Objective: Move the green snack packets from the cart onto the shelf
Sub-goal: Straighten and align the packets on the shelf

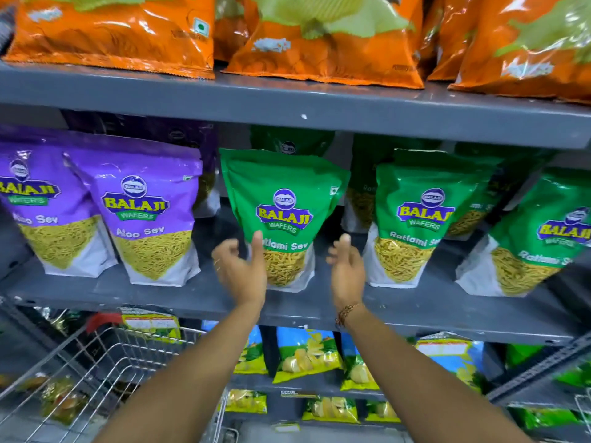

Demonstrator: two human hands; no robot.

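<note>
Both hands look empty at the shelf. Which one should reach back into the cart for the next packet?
Left, probably. The wire cart sits low on the left, under the left hand. The right hand would have to cross over. Both hang open beside the Ratlami Sev packet.

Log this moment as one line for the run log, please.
stage: packet placed | left hand: open, empty, beside green packet | right hand: open, empty | packet: upright on middle shelf | cart: lower left

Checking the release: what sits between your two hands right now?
In the head view, the lower part of the green Ratlami Sev packet standing on the shelf lies between the left hand and right hand.
</note>
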